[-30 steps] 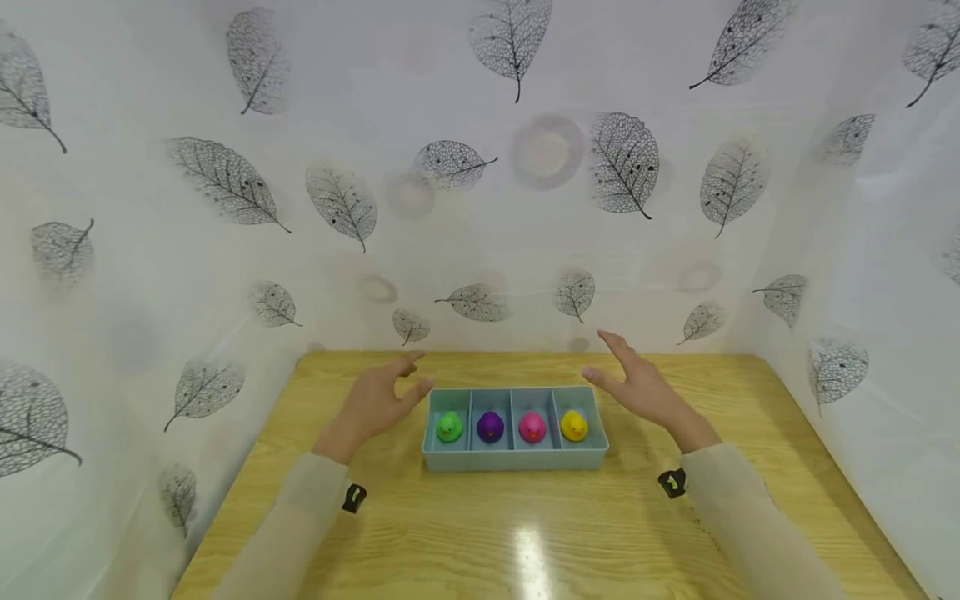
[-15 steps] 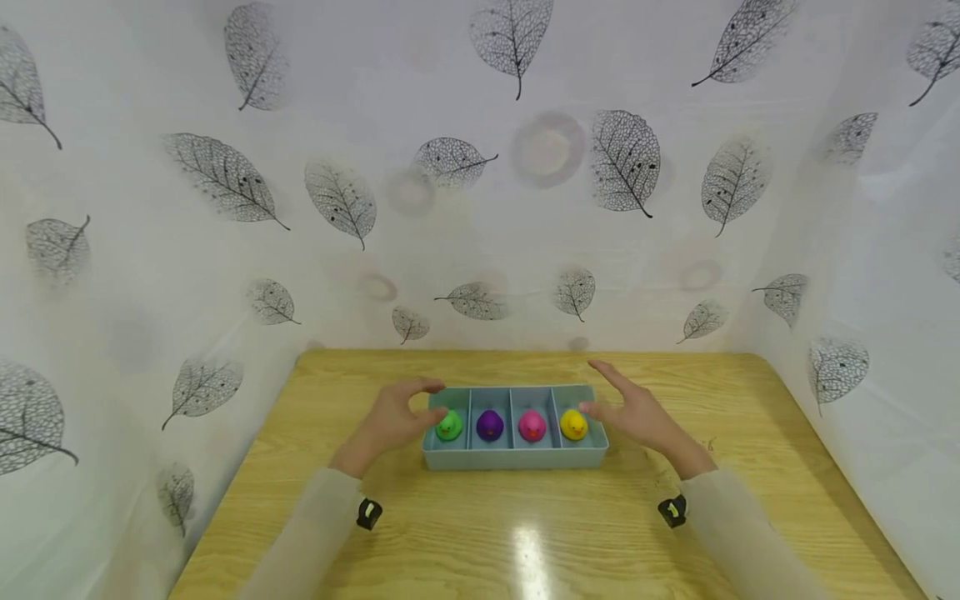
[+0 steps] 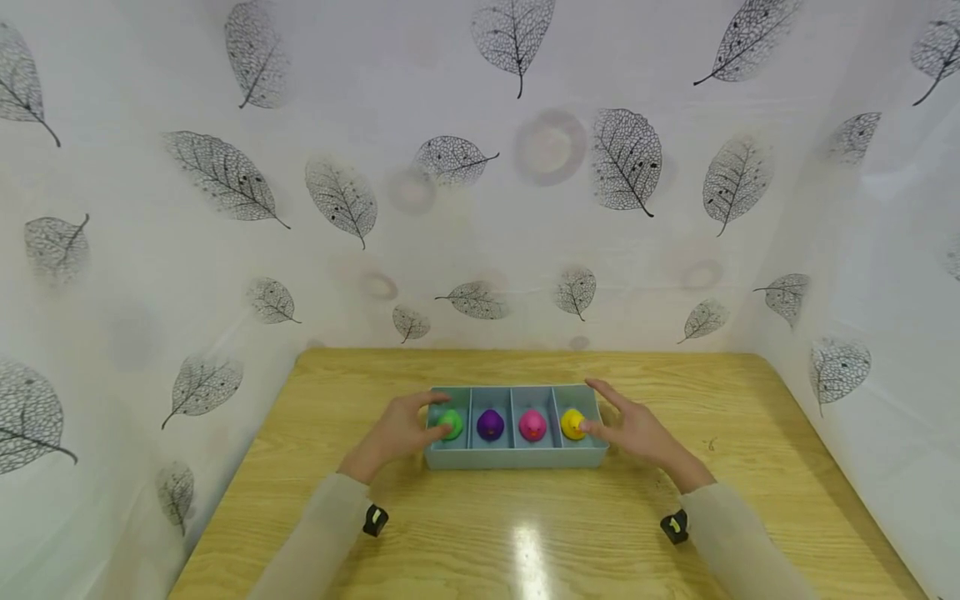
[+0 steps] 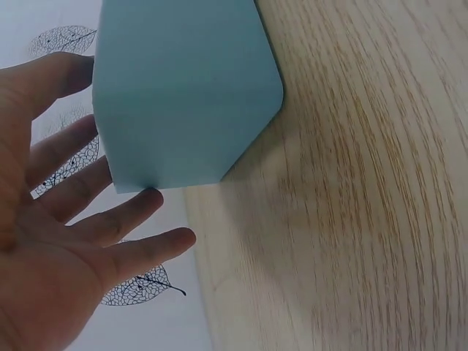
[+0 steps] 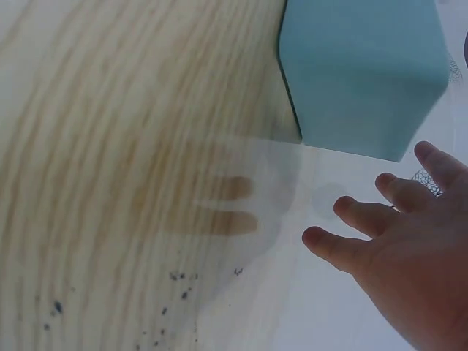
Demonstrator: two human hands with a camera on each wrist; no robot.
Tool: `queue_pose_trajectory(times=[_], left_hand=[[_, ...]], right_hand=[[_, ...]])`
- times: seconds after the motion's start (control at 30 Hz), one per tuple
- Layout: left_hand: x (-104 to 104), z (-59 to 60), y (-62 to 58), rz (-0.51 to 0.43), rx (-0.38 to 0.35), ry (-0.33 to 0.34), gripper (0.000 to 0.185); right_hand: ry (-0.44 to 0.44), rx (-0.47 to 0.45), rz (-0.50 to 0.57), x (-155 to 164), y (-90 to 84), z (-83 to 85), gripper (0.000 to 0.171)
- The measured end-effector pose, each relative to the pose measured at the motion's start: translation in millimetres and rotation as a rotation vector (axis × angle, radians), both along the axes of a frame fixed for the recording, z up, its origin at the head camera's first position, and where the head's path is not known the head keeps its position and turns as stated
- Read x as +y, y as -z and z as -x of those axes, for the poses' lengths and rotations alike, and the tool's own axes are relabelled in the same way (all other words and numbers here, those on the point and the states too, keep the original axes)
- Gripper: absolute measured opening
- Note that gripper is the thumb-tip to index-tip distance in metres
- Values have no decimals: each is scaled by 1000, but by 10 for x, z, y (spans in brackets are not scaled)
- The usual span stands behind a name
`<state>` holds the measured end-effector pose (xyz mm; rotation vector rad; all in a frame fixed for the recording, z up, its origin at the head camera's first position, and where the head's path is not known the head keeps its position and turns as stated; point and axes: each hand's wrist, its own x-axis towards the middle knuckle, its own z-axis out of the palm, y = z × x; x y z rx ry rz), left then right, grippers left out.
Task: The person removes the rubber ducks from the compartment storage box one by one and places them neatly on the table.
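Note:
A pale blue tray with four compartments sits mid-table. From left to right it holds a green duck, a purple duck, a pink duck and a yellow duck. My left hand is at the tray's left end, thumb and forefinger around the green duck's compartment. My right hand is at the right end, its thumb beside the yellow duck. In the left wrist view my left hand has spread fingers against the tray. In the right wrist view my right hand hovers spread by the tray.
The wooden table is enclosed at the back and both sides by white sheeting printed with leaves. A small black device sits on each sleeve. A bright glare patch lies on the wood in front of the tray.
Both hands have come down and inward from above the table's far half to the two ends of the tray. The tray and ducks have not moved.

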<state>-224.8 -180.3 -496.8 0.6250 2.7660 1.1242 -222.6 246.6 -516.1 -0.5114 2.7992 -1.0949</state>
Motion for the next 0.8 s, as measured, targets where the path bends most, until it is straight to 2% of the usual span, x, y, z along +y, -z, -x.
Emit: queue_pose_trajectory(times=[0.4, 0.67, 0.8], left_hand=[[60, 26, 4, 37, -47, 49, 54], [66, 51, 2, 108, -10, 81, 56], [92, 57, -38, 139, -20, 84, 58]], right_hand=[[-22, -45, -19, -8, 74, -24, 89], [-22, -67, -9, -1, 92, -29, 90], [-23, -78, -13, 3, 98, -22, 91]])
